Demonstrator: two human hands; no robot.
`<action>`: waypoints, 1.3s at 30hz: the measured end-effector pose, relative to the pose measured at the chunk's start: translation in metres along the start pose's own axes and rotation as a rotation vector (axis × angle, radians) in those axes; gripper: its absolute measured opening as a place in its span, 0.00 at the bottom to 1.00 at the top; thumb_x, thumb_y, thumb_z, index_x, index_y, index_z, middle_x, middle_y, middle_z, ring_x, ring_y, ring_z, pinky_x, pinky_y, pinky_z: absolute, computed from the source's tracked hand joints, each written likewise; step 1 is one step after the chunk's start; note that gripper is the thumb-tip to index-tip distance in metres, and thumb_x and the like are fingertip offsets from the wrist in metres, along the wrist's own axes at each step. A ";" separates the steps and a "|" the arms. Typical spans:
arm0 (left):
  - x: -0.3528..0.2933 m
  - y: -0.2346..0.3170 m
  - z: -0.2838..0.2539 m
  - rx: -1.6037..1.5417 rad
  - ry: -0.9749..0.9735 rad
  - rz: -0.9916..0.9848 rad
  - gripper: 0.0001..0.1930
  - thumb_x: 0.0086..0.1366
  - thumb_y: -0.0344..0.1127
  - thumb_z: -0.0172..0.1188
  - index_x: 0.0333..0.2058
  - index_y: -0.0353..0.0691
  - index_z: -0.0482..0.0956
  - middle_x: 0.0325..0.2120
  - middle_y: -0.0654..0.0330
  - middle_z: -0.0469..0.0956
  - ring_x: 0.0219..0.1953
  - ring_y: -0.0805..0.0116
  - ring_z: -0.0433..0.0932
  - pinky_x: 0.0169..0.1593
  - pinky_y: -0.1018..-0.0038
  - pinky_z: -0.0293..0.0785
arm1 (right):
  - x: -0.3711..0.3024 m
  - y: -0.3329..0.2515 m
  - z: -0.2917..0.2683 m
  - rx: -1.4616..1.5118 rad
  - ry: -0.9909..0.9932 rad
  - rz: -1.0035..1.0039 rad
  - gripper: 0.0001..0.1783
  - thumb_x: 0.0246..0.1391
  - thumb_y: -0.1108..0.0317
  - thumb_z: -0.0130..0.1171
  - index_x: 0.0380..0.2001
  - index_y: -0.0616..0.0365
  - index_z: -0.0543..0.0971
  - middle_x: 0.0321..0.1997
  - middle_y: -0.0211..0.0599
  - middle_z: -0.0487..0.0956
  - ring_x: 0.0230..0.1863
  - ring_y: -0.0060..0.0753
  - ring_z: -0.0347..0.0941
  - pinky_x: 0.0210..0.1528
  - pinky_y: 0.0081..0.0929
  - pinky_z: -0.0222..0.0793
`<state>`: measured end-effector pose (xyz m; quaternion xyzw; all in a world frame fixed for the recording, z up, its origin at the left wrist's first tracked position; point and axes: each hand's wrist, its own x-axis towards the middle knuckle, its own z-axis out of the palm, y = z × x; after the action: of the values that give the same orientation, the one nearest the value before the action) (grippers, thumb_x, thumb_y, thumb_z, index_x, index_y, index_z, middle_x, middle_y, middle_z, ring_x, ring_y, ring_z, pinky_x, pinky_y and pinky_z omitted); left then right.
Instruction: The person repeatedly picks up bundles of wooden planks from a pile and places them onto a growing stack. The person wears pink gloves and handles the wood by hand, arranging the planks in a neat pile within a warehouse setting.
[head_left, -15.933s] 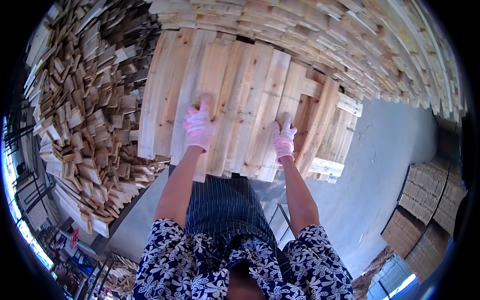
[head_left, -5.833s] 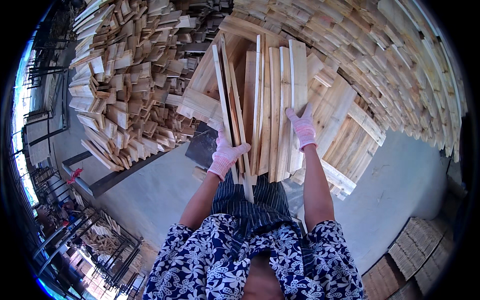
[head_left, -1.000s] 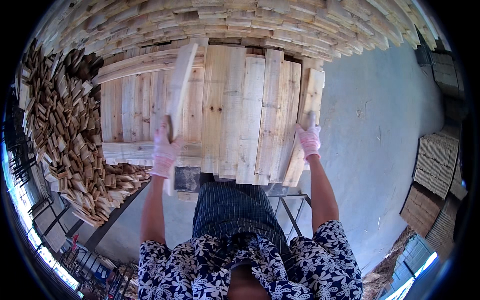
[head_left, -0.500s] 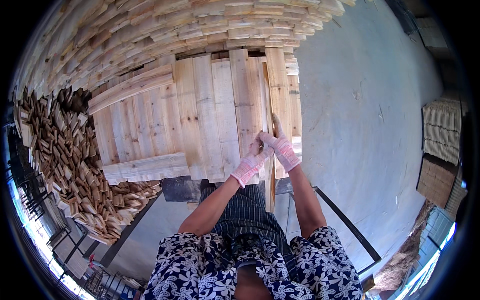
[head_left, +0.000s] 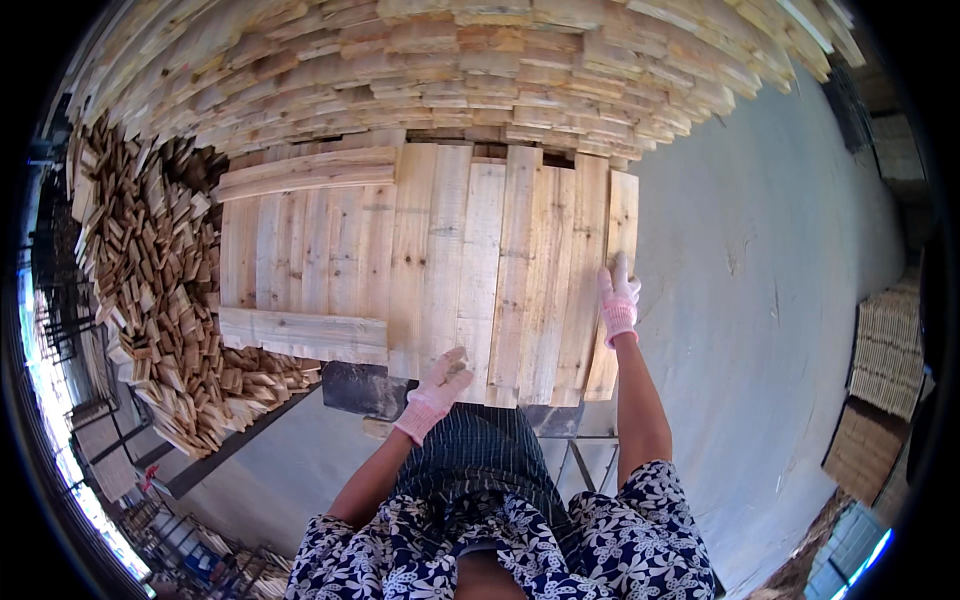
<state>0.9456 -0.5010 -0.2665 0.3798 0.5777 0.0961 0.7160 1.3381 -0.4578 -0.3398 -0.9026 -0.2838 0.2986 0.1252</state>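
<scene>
The left hand [head_left: 437,388] lies flat, fingers open, on the near plank ends [head_left: 470,350], the right hand [head_left: 619,300] presses the outermost plank [head_left: 612,240]; half a second earlier both hands met together.

floor [head_left: 780,230]: grey concrete, sunlit | wood stack [head_left: 480,70]: high wall of slats behind | offcut heap [head_left: 150,280]: left | flat stacks [head_left: 885,350]: right, on floor
</scene>
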 end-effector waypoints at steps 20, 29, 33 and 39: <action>-0.177 -0.074 -0.241 0.280 0.611 0.153 0.31 0.67 0.48 0.57 0.64 0.38 0.70 0.57 0.45 0.76 0.60 0.52 0.75 0.64 0.64 0.69 | -0.046 -0.084 0.015 -1.126 -0.072 -0.649 0.35 0.70 0.47 0.42 0.77 0.41 0.53 0.79 0.46 0.53 0.78 0.53 0.50 0.78 0.46 0.46; -0.256 -0.134 -0.693 -0.600 1.561 0.343 0.33 0.64 0.47 0.62 0.65 0.40 0.67 0.50 0.45 0.79 0.54 0.52 0.79 0.56 0.64 0.75 | -0.375 -0.359 0.269 -0.379 -0.674 -1.295 0.25 0.62 0.62 0.56 0.62 0.54 0.73 0.54 0.55 0.77 0.57 0.60 0.71 0.60 0.47 0.68; -0.226 -0.124 -0.829 -0.241 1.423 -0.014 0.36 0.64 0.51 0.61 0.66 0.40 0.63 0.50 0.38 0.78 0.56 0.43 0.78 0.58 0.58 0.75 | -0.486 -0.481 0.349 -0.442 -0.774 -1.569 0.22 0.62 0.61 0.57 0.59 0.49 0.75 0.48 0.52 0.78 0.49 0.59 0.75 0.52 0.47 0.72; -0.196 -0.164 -0.936 -0.288 1.318 -0.193 0.30 0.69 0.53 0.41 0.59 0.38 0.76 0.56 0.42 0.77 0.61 0.44 0.74 0.63 0.57 0.71 | -0.601 -0.574 0.448 -0.375 -0.922 -1.720 0.23 0.62 0.63 0.59 0.60 0.50 0.75 0.46 0.50 0.79 0.46 0.56 0.77 0.50 0.43 0.74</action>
<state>-0.0083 -0.3221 -0.2674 0.0895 0.9060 0.3191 0.2632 0.4168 -0.3214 -0.1858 -0.1905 -0.9054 0.3781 0.0320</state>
